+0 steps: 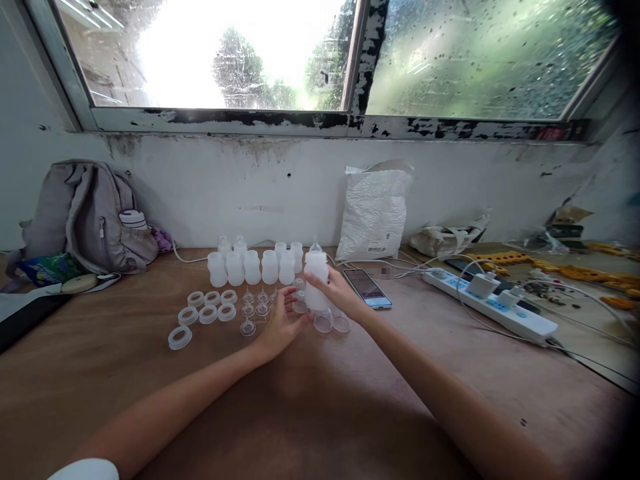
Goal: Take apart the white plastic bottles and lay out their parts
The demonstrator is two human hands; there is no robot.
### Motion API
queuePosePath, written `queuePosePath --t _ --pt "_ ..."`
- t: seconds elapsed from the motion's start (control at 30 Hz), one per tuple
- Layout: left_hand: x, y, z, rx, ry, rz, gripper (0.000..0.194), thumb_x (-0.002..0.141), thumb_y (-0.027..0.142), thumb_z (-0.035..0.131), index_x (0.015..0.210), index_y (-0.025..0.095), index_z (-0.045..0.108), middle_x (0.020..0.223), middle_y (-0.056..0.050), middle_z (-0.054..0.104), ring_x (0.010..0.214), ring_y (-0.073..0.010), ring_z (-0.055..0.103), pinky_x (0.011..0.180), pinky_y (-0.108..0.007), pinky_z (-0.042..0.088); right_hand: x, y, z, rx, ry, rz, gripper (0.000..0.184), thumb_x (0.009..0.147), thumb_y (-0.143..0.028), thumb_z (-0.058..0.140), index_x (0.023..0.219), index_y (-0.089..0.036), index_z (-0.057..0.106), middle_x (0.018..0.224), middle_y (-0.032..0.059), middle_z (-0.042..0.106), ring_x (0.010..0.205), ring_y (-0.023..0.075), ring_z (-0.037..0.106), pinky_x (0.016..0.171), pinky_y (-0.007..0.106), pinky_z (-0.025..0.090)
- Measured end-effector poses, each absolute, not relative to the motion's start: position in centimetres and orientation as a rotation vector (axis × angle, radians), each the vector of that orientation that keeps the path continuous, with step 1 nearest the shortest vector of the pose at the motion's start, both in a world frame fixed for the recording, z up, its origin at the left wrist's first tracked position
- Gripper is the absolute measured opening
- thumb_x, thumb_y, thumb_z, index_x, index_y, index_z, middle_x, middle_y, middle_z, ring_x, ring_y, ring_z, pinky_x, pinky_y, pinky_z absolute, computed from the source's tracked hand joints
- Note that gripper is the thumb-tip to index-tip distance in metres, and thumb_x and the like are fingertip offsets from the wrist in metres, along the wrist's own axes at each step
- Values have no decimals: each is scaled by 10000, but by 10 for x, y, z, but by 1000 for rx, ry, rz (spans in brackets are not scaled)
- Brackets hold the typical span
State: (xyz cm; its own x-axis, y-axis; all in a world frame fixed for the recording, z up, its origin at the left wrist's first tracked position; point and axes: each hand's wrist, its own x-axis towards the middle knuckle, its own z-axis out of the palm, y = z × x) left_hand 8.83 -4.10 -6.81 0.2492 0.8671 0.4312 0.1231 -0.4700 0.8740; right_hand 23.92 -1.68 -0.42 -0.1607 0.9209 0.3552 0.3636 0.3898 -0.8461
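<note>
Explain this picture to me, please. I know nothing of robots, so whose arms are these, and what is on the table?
There is no machine here. These are a person's bare hands, seen from a camera worn on that person's head, looking forward and down. The right hand holds a white bottle. The left hand is open close by; I see nothing clearly held in it. On the table, other bottles stand toward the back, with pale rings and clear teats in front of them. Farther right lie a phone and a power strip; a backpack sits at the left.
</note>
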Motion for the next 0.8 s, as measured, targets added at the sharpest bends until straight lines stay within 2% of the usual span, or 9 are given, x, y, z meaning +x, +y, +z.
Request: queuePosePath --t 0.07,0.17,0.27,0.37,0.47,0.6,0.7,0.8 --pt "88 -38 -59 1580 844 1249 568 655 281 663 1115 185 346 1168 -123 452 1010 -201 496 840 -352 421 232 -20 -12 -1133 -1845 644 380 747 -479 500 948 -160 544 894 67 553 854 198 512 739 313 409" --pt "87 -39 -48 1435 730 1119 487 650 268 662 1063 161 425 1073 -107 541 985 -216 523 833 -362 425 223 -25 -20 -1099 -1967 562 375 772 -479 467 974 -171 535 921 67 530 912 204 484 800 328 388" --pt "87 -44 -48 1425 673 1064 435 682 245 627 1079 175 466 1092 -83 550 1024 -226 505 863 -362 407 221 -27 -20 -1092 -1992 609 373 790 -493 431 957 -175 533 928 61 534 907 193 489 800 317 388" --pt "86 -46 -60 1483 758 1038 496 669 228 630 1127 185 444 1104 -74 545 1019 -233 500 866 -368 399 225 -27 -12 -1139 -1880 620 373 793 -508 415 920 -180 540 915 48 557 834 169 515 736 287 403" --pt "86 -47 -72 1570 901 981 455 655 237 633 1073 154 475 1041 -76 567 972 -247 513 829 -378 412 229 -29 -2 -1237 -1886 485 362 748 -525 476 785 -178 569 826 35 577 720 146 520 650 253 392" --pt "87 -51 -77 1688 990 971 427 632 151 605 1041 144 482 1030 -65 570 956 -236 510 819 -366 415 225 -40 5 -1346 -2103 294 411 735 -582 446 716 -188 562 645 11 571 581 130 499 525 226 315" --pt "87 -54 -75 1735 995 995 480 605 114 598 1064 146 463 1072 -70 550 977 -225 496 853 -362 393 219 -50 4 -1520 -2164 82 484 652 -664 471 735 -192 543 570 17 549 530 151 488 476 228 237" --pt "87 -56 -75 1704 953 964 475 590 137 615 1045 142 476 975 -56 572 900 -220 514 788 -344 414 215 -55 3 -1652 -2118 -57 505 604 -691 489 672 -192 508 542 29 530 511 164 476 468 231 199"
